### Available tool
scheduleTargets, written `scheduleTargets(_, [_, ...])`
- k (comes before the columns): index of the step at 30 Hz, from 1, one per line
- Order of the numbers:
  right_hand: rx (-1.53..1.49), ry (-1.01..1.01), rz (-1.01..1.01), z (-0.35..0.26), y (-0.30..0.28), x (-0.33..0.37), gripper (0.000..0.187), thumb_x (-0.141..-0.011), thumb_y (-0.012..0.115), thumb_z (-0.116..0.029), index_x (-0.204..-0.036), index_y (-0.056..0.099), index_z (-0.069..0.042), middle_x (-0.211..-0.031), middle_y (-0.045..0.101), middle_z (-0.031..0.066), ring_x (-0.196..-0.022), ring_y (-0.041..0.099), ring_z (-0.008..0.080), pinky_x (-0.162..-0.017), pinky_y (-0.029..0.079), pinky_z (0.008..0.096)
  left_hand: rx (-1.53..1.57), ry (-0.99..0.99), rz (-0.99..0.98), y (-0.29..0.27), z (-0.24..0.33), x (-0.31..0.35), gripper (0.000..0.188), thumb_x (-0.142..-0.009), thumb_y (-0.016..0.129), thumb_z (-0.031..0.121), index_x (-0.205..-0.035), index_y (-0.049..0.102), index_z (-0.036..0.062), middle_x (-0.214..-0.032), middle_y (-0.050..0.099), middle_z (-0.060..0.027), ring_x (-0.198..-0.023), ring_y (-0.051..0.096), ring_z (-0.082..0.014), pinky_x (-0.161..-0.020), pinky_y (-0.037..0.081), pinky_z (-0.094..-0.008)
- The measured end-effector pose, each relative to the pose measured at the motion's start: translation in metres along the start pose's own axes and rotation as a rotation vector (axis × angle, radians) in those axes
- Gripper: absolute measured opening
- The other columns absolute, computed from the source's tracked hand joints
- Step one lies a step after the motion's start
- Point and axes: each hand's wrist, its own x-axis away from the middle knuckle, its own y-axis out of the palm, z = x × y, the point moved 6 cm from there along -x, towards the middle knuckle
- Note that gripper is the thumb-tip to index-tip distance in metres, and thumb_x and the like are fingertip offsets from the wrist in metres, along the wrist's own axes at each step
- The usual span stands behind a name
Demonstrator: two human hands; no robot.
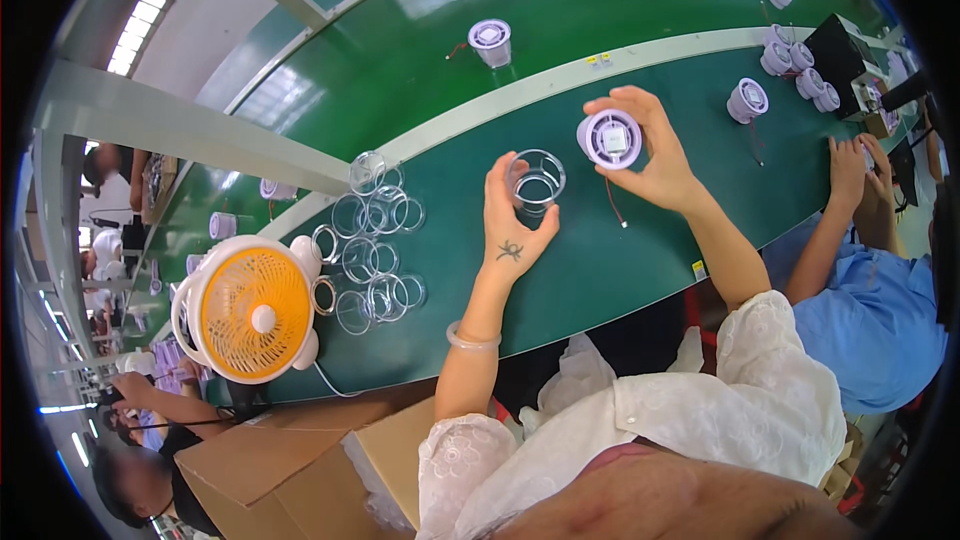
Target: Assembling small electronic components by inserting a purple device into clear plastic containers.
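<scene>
My left hand (512,225) is closed round a clear plastic cup (537,180), held up over the green table (560,280). Level with it and to the right, my right hand (655,155) grips a round lilac part (611,140) between thumb and fingers. That part has a ring-shaped face with a pale square in the middle, and a thin red wire with a small white plug (624,224) hangs from it. A gap separates the cup from the lilac part.
Several clear cups (370,260) stand left of my hands, beside an orange and white fan (255,310). A lilac part (490,42) lies on the green conveyor (400,70). Another (747,100) sits rightward, near a co-worker's hands (852,170). Cardboard boxes (290,470) stand lower left.
</scene>
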Motion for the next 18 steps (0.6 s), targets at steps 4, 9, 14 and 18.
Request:
scheduleTargets(4, [-0.022,-0.006,-0.007,0.003,0.006,0.008,0.067,-0.058,0.063,0.008,-0.116,0.031,-0.007,-0.106,0.048,0.0108,-0.099,0.048,0.0182,-0.083,0.039,0.0277,0.299,-0.103,0.029,-0.009,-0.006,0.002,0.074,-0.063,0.056,0.005,-0.125,0.016,0.0049,-0.107,0.037,-0.0129,-0.103,0.042,-0.0241,-0.084,0.036,-0.0341])
scheduleTargets(9, [0.195,-0.063,-0.015,0.002,-0.001,0.01,0.065,-0.057,0.064,0.006,-0.114,0.034,-0.006,-0.107,0.048,0.0107,-0.101,0.046,0.0197,-0.083,0.038,0.0281,0.584,-0.16,-0.073,0.001,-0.009,0.004,0.076,-0.067,0.06,0.022,-0.125,0.014,0.0075,-0.105,0.041,-0.0127,-0.095,0.048,-0.0229,-0.076,0.039,-0.0309])
scheduleTargets(14, [-0.112,0.013,0.072,0.013,-0.007,0.011,0.047,-0.068,0.062,-0.01,-0.111,0.044,-0.006,-0.102,0.052,0.004,-0.085,0.049,0.013,-0.069,0.042,0.0244,0.563,-0.2,-0.038,0.004,-0.004,0.006,0.083,-0.057,0.076,0.022,-0.119,0.021,0.0093,-0.104,0.043,-0.0107,-0.085,0.054,-0.0247,-0.069,0.043,-0.0287])
scheduleTargets(18, [-0.612,0.315,-0.01,0.042,0.004,0.023,0.037,-0.086,0.036,-0.031,-0.113,0.041,-0.007,-0.092,0.052,0.0043,-0.064,0.048,0.0056,-0.05,0.037,0.0172,0.562,-0.207,0.042,0.003,-0.008,0.009,0.076,-0.06,0.073,0.022,-0.117,0.023,0.0096,-0.102,0.045,-0.0103,-0.086,0.054,-0.0245,-0.07,0.044,-0.0285])
